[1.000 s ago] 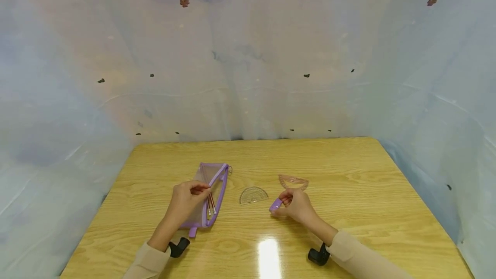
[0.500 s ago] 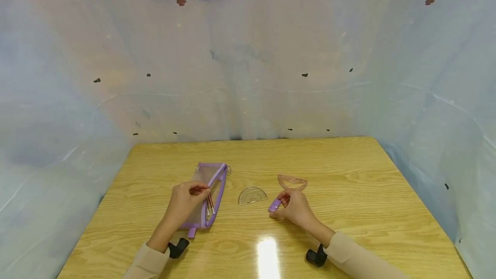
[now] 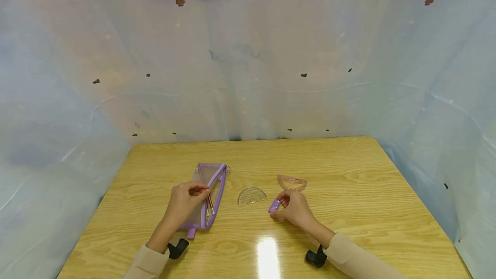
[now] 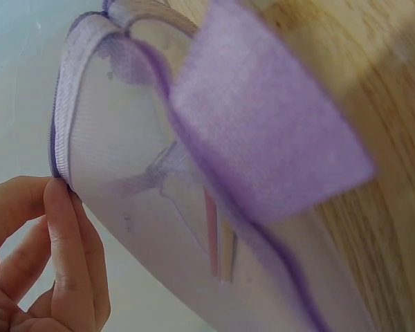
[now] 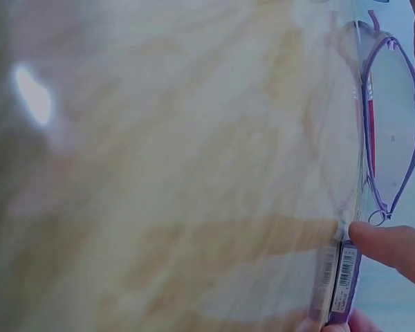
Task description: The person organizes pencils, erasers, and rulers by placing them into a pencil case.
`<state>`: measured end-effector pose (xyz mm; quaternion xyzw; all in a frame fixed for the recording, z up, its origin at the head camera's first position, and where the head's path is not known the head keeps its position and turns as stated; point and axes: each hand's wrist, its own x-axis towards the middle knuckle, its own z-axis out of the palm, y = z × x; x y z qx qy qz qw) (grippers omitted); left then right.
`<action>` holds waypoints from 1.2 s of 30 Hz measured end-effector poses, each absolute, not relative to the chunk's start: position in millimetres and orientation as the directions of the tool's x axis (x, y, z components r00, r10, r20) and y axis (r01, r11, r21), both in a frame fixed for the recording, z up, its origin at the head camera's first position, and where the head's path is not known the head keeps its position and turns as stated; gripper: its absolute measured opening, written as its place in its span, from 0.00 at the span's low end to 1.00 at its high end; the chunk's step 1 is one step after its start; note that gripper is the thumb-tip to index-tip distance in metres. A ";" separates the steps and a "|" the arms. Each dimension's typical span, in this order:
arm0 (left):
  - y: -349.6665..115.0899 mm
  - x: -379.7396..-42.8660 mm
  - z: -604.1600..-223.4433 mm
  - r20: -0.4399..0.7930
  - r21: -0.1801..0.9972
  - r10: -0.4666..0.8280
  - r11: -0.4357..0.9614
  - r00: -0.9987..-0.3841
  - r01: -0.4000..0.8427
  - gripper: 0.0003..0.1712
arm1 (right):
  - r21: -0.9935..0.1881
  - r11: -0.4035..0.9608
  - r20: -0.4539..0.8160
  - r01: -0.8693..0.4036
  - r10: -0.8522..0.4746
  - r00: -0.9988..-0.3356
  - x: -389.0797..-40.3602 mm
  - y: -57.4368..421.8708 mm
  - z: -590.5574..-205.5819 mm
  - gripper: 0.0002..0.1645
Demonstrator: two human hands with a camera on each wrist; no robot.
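Observation:
On the left of the table lies a purple mesh pencil case [image 3: 220,193], its zip open. Thumb and fingertips of my left hand [image 3: 187,199] pinch one edge of the opening and hold it raised. Slim pencils [image 3: 210,206] with light ends show inside the case. My right hand [image 3: 296,208] holds a small purple eraser [image 3: 274,205] by its ends, low over or on the wood; contact cannot be told. In the right wrist view a barcode label shows on the eraser [image 5: 344,280]. A clear protractor [image 3: 252,196] lies flat between the hands.
An orange-pink protractor [image 3: 288,180] lies just beyond my right hand. The wooden table [image 3: 348,175] ends at a pale patterned curtain [image 3: 248,76] behind and at the sides. A purple fabric tab [image 4: 270,117] hangs from the case's near end.
The view shifts slightly. My left hand keeps hold of the case edge, and my right hand stays in place with the eraser, which appears slightly turned.

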<state>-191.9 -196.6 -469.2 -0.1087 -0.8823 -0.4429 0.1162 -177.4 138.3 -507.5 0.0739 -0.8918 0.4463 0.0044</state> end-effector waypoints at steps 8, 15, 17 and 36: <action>-197.3 -192.3 -468.9 0.282 0.760 0.084 0.588 -0.956 0.276 0.04 | -0.803 0.583 0.057 -0.122 -0.129 -0.990 -177.7 137.9 -506.6 0.24; -198.2 -192.2 -468.8 0.287 0.760 0.091 0.585 -0.954 0.284 0.04 | -0.820 0.563 0.040 -0.108 -0.132 -0.990 -178.7 138.6 -504.4 0.24; -198.2 -192.1 -468.3 0.287 0.757 0.094 0.587 -0.953 0.286 0.04 | -0.824 0.558 0.028 -0.096 -0.131 -0.991 -179.1 139.2 -503.3 0.24; -199.9 -190.7 -466.8 0.318 0.751 0.085 0.585 -0.944 0.306 0.03 | -0.826 0.547 0.034 -0.138 -0.197 -0.980 -183.1 141.7 -498.9 0.23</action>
